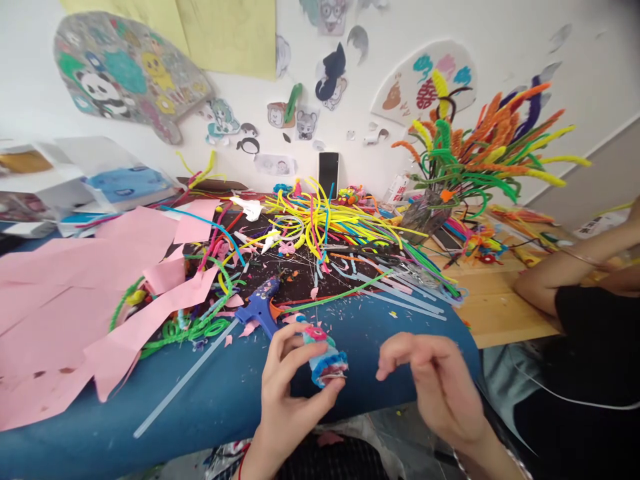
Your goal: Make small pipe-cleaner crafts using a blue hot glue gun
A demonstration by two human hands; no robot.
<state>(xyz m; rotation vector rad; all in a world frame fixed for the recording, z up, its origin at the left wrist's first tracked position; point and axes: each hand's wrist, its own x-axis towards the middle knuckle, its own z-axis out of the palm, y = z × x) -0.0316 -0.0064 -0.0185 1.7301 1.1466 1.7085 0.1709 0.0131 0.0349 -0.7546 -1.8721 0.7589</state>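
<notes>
My left hand is closed round a small fuzzy figure made of blue, white and pink pipe cleaners, held upright over the near edge of the blue table. My right hand hovers just right of the figure, fingers curled and pinched, with nothing I can make out in them. A blue glue gun lies on the table just beyond my left hand, with a clear glue stick stretching toward the near left.
Pink paper sheets cover the left of the table. A heap of yellow and mixed pipe cleaners lies at the centre back, and a vase of pipe cleaners stands at the right. Another person's arm rests on the wooden table at right.
</notes>
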